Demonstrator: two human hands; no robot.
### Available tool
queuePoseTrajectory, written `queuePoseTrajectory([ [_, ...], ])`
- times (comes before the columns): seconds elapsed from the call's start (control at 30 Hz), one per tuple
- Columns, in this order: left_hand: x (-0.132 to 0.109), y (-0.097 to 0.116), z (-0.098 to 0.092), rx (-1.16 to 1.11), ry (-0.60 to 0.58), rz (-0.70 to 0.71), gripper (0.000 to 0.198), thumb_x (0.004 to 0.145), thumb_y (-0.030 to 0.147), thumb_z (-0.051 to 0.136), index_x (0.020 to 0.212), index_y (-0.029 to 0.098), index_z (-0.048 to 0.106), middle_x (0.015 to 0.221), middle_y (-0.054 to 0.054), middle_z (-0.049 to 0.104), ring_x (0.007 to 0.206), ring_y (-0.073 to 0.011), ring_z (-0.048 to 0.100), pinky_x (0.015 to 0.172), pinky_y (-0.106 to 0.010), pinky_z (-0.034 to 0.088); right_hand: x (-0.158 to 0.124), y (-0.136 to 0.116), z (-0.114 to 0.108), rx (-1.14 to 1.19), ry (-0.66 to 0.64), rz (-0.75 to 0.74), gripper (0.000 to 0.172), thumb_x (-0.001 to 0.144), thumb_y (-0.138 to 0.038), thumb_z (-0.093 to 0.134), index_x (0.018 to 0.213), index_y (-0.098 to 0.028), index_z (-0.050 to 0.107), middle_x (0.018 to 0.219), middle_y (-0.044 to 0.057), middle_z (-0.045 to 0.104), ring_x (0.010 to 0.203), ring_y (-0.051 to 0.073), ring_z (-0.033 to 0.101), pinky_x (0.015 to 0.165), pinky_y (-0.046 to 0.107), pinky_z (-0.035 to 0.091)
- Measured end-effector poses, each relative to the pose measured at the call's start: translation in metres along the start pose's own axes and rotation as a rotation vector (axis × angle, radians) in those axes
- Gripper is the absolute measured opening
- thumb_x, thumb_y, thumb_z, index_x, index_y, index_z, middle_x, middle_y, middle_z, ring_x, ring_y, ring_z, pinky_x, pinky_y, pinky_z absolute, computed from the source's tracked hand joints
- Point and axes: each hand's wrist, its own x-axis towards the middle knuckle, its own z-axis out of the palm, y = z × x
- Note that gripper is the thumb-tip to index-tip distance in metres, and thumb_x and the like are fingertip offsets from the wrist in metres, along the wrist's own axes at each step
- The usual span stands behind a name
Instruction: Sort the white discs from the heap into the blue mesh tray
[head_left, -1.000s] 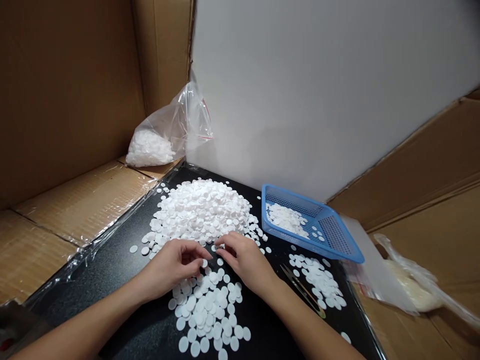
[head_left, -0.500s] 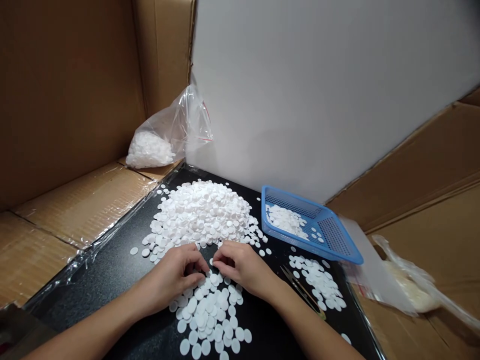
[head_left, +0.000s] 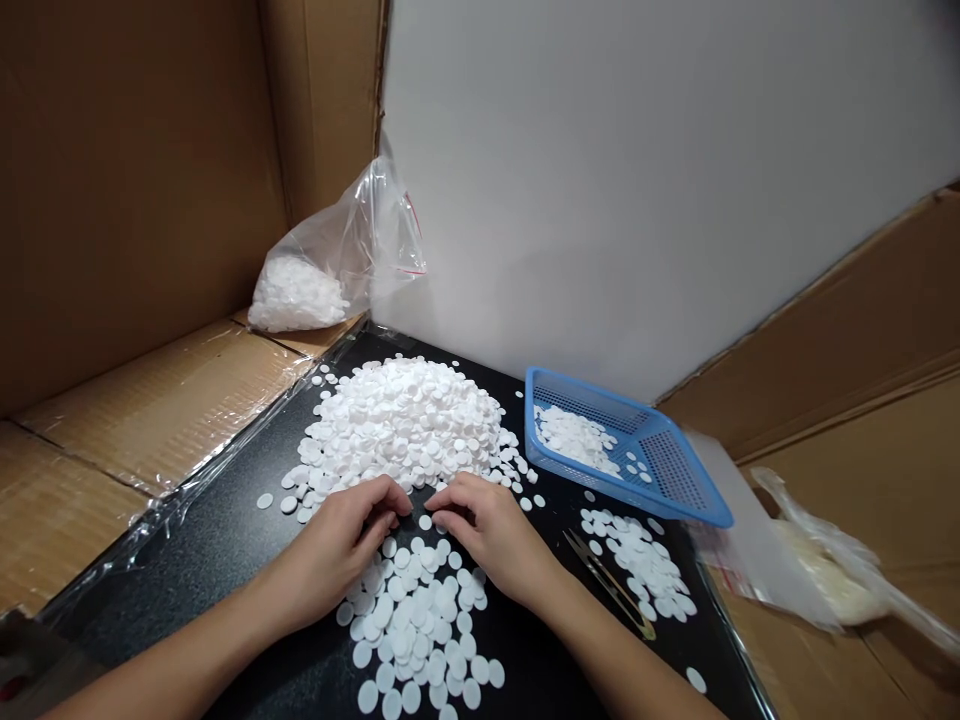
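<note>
My left hand (head_left: 349, 545) is at the near edge of a big heap of white discs (head_left: 405, 420), its fingers curled and thumb drawn in toward them. Whatever may be between those fingertips is too small to make out. Facing it, my right hand (head_left: 491, 530) has bent fingers, with the thumb apart from the index finger. A single white disc (head_left: 425, 522) lies on the black tabletop (head_left: 247, 560) by the right fingertips. Below both hands, loose white discs (head_left: 416, 620) are spread out, some overlapping.
A blue plastic basket (head_left: 709, 500) holding white discs stands at the right. Near it lie a smaller group of discs (head_left: 649, 565) and tweezers (head_left: 611, 585). A clear bag of white pieces (head_left: 300, 292) sits at the back left; another plastic bag (head_left: 832, 580) lies far right. Cardboard (head_left: 135, 180) surrounds the table.
My left hand has moved up, away from the loose discs toward the heap. My right hand has shifted only slightly, its thumb and finger a little further forward.
</note>
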Motion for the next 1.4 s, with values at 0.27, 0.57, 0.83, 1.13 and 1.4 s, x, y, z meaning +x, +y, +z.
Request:
queuePoseTrajectory([
  [0.27,0.0,0.003,-0.001,0.043,-0.106,0.053,0.018,0.09,0.019,0.046,0.092,0.022,0.064,0.087,-0.001,0.068,0.079,-0.0182,0.059,0.07,-0.027,0.043,-0.006,-0.01,-0.003,0.128,-0.214,0.194,0.009,0.083,-0.014,0.068,0.078,-0.021,0.065,0.064,-0.005,0.059,0.055,0.012,0.056,0.051,0.021,0.04],
  [0.57,0.003,-0.003,-0.001,0.117,0.127,0.089,0.016,0.089,0.018,0.046,0.095,0.022,0.061,0.087,-0.002,0.065,0.079,-0.0188,0.06,0.072,-0.029,0.046,0.003,0.005,-0.004,-0.225,0.089,0.006,0.008,0.09,-0.014,0.059,0.091,-0.021,0.062,0.087,0.004,0.065,0.077,0.02,0.062,0.07,0.031,0.048],
  [0.83,0.01,-0.012,0.002,0.211,0.156,0.207,0.02,0.088,0.01,0.046,0.099,0.022,0.059,0.091,-0.002,0.062,0.085,-0.0198,0.06,0.077,-0.032,0.048,0.001,0.0,0.001,-0.078,0.066,-0.011,0.013,0.086,-0.01,0.065,0.076,-0.019,0.062,0.077,0.001,0.062,0.07,0.015,0.058,0.063,0.025,0.043],
  [1.13,0.003,-0.011,0.002,0.212,0.059,0.216,0.026,0.086,0.005,0.048,0.1,0.024,0.059,0.102,-0.002,0.063,0.096,-0.0206,0.06,0.082,-0.032,0.048,-0.002,-0.008,-0.022,0.07,-0.165,0.385,0.021,0.087,-0.018,0.062,0.066,-0.019,0.059,0.056,-0.005,0.055,0.05,0.011,0.053,0.051,0.023,0.037],
  [1.4,0.003,-0.014,0.003,0.209,0.032,0.194,0.028,0.086,0.005,0.047,0.103,0.025,0.058,0.104,-0.002,0.063,0.098,-0.0205,0.059,0.084,-0.032,0.047,0.0,0.0,-0.025,-0.057,-0.062,0.222,0.014,0.088,-0.012,0.063,0.076,-0.02,0.061,0.07,-0.003,0.061,0.063,0.013,0.057,0.06,0.024,0.041],
])
